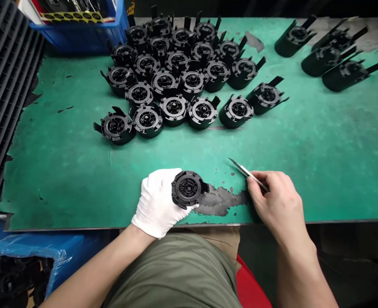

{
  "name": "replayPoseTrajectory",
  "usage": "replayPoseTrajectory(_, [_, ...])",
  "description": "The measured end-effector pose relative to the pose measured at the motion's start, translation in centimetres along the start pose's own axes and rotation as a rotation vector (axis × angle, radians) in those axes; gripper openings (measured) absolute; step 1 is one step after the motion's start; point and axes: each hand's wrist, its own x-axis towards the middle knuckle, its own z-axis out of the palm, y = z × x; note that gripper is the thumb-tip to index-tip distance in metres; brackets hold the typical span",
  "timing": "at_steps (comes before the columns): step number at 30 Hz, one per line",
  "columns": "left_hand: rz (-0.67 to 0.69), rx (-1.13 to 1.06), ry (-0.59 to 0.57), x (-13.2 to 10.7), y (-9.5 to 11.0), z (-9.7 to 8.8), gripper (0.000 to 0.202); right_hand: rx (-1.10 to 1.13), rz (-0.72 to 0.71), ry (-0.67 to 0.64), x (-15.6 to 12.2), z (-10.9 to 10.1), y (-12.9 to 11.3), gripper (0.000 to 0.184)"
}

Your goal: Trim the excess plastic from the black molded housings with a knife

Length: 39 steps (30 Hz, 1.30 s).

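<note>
My left hand (158, 201), in a white glove, is closed around a round black plastic part (188, 188) near the front edge of the green mat (320, 145). The part's ribbed circular face points up. To the right, my bare right hand (272, 201) pinches a thin metal blade (245, 170) whose tip points up and to the left, a short way from the part. The blade does not touch the part.
Several matching black parts (176, 72) stand clustered at the middle back, and a few more (333, 55) lie at the back right. A blue crate (82, 25) sits back left beside black ribbed trays (5, 85). The mat is worn through (221, 201) between my hands.
</note>
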Motion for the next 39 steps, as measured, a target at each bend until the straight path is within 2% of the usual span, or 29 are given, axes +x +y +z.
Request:
replayPoseTrajectory(12, [0.002, 0.039, 0.005, -0.1, 0.1, -0.1, 0.080, 0.011, 0.027, 0.001, -0.2, 0.3, -0.2, 0.012])
replayPoseTrajectory(16, [0.008, 0.064, 0.016, -0.3, 0.2, 0.1, 0.078, 0.069, 0.023, 0.048, -0.7, 0.0, -1.2, 0.010])
replayPoseTrajectory(19, [0.006, 0.040, 0.013, 0.0, 0.0, 0.0, 0.076, 0.136, 0.043, 0.061, -1.7, -0.3, -2.5, 0.015])
replayPoseTrajectory(22, [-0.011, -0.046, -0.084, 0.9, -0.5, -0.8, 0.065, 0.204, 0.062, 0.045, -3.0, -0.4, -3.7, 0.025])
replayPoseTrajectory(24, [0.020, -0.129, -0.191, 1.6, -1.1, -1.7, 0.055, 0.255, 0.043, 0.027, -4.0, -0.2, -4.3, 0.028])
replayPoseTrajectory(26, [0.063, -0.170, -0.253, 1.7, -1.8, -2.8, 0.054, 0.305, -0.007, 0.007, -4.8, 0.0, -4.9, 0.029])
replayPoseTrajectory(28, [0.057, -0.158, -0.254, 1.2, -2.4, -3.6, 0.072, 0.343, -0.073, -0.019, -5.4, 0.2, -5.4, 0.029])
replayPoseTrajectory(31, [-0.046, -0.174, -0.250, 0.3, -2.9, -3.6, 0.115, 0.380, -0.173, -0.067, -5.2, 0.4, -6.1, 0.029])
replayPoseTrajectory(33, [-0.086, -0.239, -0.265, 0.6, -3.2, -3.4, 0.120, 0.377, -0.242, -0.089, -4.4, 0.2, -6.2, 0.027])
replayPoseTrajectory(35, [-0.016, -0.321, -0.345, 2.1, -3.8, -3.4, 0.110, 0.346, -0.312, -0.093, -3.2, 0.0, -6.0, 0.024])
replayPoseTrajectory(37, [0.120, -0.390, -0.502, 4.5, -4.8, -3.9, 0.106, 0.299, -0.360, -0.103, -1.8, -0.2, -5.7, 0.021])
replayPoseTrajectory(39, [0.191, -0.432, -0.640, 7.1, -6.0, -4.6, 0.105, 0.250, -0.397, -0.128, -0.3, -0.2, -5.5, 0.020])
